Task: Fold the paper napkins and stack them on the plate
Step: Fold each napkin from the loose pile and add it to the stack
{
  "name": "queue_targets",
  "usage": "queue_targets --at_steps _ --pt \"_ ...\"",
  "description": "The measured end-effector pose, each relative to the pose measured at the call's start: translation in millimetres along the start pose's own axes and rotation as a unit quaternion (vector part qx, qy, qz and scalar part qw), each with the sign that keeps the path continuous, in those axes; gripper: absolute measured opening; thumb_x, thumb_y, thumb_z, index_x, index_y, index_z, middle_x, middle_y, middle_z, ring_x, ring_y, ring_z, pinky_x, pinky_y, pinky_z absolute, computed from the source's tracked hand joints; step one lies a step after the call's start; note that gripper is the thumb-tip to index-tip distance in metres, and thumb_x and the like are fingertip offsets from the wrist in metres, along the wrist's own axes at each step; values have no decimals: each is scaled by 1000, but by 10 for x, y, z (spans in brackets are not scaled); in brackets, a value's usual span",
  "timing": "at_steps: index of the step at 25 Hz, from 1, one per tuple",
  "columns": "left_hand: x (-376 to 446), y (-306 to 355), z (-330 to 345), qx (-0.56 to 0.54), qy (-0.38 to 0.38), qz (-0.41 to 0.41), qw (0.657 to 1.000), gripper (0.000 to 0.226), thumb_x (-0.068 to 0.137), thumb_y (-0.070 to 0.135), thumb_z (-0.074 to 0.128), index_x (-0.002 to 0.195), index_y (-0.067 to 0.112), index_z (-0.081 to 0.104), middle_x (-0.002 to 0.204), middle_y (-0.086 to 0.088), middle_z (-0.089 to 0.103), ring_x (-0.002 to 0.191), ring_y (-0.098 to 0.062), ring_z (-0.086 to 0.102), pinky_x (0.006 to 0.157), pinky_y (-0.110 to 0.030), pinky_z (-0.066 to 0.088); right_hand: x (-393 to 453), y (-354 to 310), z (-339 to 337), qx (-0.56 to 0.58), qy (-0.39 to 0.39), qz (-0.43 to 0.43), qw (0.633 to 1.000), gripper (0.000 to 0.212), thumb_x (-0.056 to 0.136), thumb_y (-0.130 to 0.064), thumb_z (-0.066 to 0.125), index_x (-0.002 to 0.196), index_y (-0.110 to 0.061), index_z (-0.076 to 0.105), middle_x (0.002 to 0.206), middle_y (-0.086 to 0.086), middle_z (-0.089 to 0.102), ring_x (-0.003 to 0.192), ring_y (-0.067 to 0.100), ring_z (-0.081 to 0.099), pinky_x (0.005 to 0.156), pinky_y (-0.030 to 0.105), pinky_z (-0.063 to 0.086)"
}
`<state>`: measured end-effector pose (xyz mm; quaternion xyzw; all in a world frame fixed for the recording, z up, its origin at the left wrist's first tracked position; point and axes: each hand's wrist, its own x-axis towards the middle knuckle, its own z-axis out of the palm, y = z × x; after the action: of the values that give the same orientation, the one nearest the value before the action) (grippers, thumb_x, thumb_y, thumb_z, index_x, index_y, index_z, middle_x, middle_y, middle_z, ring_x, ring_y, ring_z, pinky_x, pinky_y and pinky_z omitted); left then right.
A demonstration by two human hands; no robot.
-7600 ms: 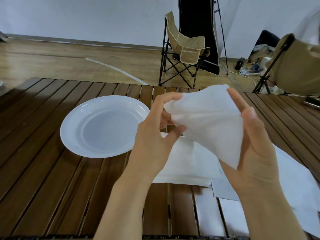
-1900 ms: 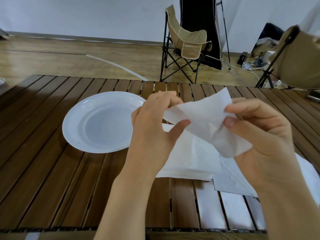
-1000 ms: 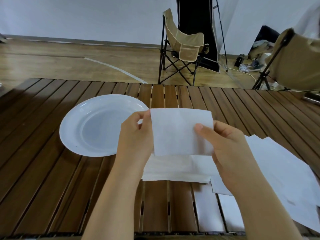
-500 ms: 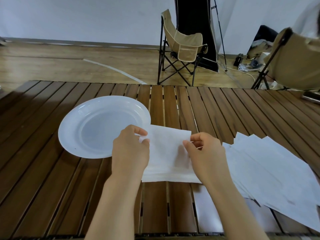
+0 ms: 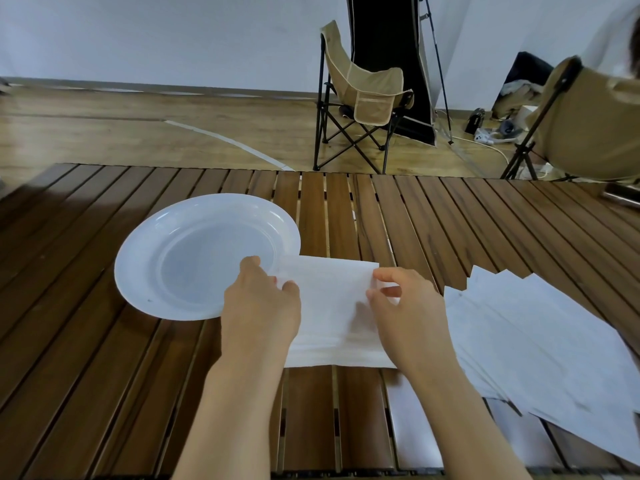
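Pinching opposite ends of a folded napkin (image 5: 325, 292), the two hands work at the middle of the slatted wooden table (image 5: 433, 216). The left hand (image 5: 261, 306) has its thumb and curled fingers closed on the napkin's 9 o'clock edge, its knuckles lying over the near rim of the white plate (image 5: 194, 237). The right hand (image 5: 408, 306) nips the 3 o'clock edge between thumb and forefinger, the other fingers tucked loosely behind. The napkin is flat and low, resting on or just above a stack of folded napkins (image 5: 332, 351) whose layered edge shows at 6 o'clock of it; whether it touches the stack cannot be told. Its corner at 10 o'clock reaches the plate's rim. The plate sits at 9 o'clock of the napkin and holds no napkins. At 3 o'clock of the hands a loose spread of unfolded napkins (image 5: 540, 341) fans across the slats toward the table's near right edge. Beyond the table, at 12 o'clock, a tan folding chair (image 5: 363, 95) stands on the wood floor, and a second tan chair (image 5: 588, 123) shows at 2 o'clock.
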<state>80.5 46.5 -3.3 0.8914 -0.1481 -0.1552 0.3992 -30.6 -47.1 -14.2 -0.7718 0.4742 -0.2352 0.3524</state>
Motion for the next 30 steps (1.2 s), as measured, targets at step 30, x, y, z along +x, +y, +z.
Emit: queue_targets --at_steps 30 --pt "-140 50 -70 12 11 111 994 25 94 24 53 118 30 56 123 12 54 99 -2 43 85 -17 31 306 833 -306 -335 -150 192 910 35 97 -13 42 130 -16 51 128 8 51 118 29 48 107 48 35"
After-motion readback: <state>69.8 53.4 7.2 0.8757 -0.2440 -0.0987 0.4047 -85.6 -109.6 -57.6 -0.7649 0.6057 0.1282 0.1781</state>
